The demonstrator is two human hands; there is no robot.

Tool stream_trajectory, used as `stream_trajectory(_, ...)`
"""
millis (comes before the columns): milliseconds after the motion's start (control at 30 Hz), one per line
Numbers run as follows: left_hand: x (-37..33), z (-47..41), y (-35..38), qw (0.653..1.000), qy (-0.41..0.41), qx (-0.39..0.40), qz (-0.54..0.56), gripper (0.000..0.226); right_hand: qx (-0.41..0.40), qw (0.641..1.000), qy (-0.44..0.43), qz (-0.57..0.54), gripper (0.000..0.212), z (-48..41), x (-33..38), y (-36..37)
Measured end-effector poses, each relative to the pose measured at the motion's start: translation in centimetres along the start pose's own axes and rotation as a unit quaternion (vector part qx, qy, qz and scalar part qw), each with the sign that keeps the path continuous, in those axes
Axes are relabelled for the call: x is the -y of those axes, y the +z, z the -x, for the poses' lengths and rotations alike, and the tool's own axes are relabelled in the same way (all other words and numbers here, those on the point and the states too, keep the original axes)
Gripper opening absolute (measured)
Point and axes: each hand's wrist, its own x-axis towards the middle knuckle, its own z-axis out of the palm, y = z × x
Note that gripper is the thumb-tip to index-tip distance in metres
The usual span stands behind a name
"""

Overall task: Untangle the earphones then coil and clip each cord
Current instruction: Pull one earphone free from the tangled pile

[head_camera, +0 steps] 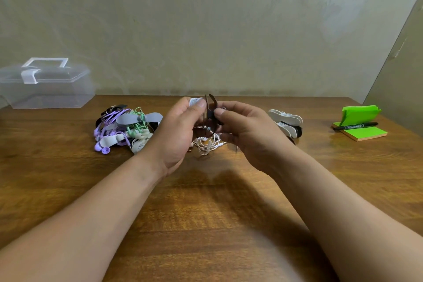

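My left hand (pixel 177 130) holds a small white coiled cord (pixel 194 100) between thumb and fingers above the table. My right hand (pixel 247 130) pinches a dark clip (pixel 211 110) right beside that coil, its wings spread upward. Below my hands lies a loose white earphone cord (pixel 207 144) on the wood. To the left sits a heap of purple, green and white earphones (pixel 121 130) mixed with grey and white clips. To the right lie several white clips (pixel 287 121).
A clear plastic box (pixel 45 84) with a white handle stands at the back left. A green sticky-note pad (pixel 361 130) with a black marker (pixel 354 126) lies at the far right. The wooden table (pixel 206 213) meets a wall behind.
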Motion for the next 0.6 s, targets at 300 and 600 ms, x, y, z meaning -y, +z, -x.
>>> stream_trajectory(300,-0.9,0.1,-0.2,0.999,0.009,-0.042,0.022,0.034,0.127,0.98,0.137,-0.073,0.014,1.2,1.5,0.4)
stream_trajectory(600,-0.4,0.1,-0.3,0.996,0.049,-0.031,-0.07,0.029,0.093,0.986,0.128,-0.047,0.015,1.1,1.3,0.7)
